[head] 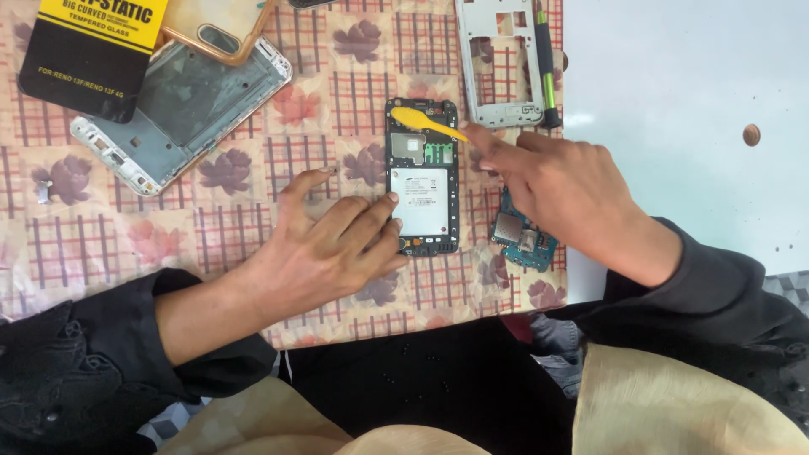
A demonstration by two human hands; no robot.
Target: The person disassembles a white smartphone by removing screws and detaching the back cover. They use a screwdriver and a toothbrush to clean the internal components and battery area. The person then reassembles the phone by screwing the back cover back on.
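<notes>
On the patterned paper table cover (253, 227), printed with brown flowers and red check, lies an opened black smartphone (422, 177) with its back cover off, and everything else sits around it. The left hand (324, 248) rests at the phone's left edge and lower left corner, fingers lightly spread and pressed against its side, steadying it. The right hand (560, 190) comes in from the phone's right and pinches a yellow plastic pry tool (425, 123) between thumb and fingers; the tool's broad end lies over the phone's top edge, near the camera area.

The step in hand looks like prying at the upper part of the open phone. The next move would seem to call for a firm hold from the left hand and a small, controlled lever with the tool, so that nothing slips.

The phone's shell holds a white-labelled battery (419, 200) in its lower half and metal-shielded parts above it. Just right of the phone, partly under the right hand, lies a blue circuit board (524, 238). Above and right of the phone sits an empty grey plastic mid-frame (499, 59) with a green-and-black screwdriver (546, 63) beside it. Well to the phone's upper left lie a silver phone frame (181, 109) and a black-and-yellow screen protector package (88, 50).
</notes>
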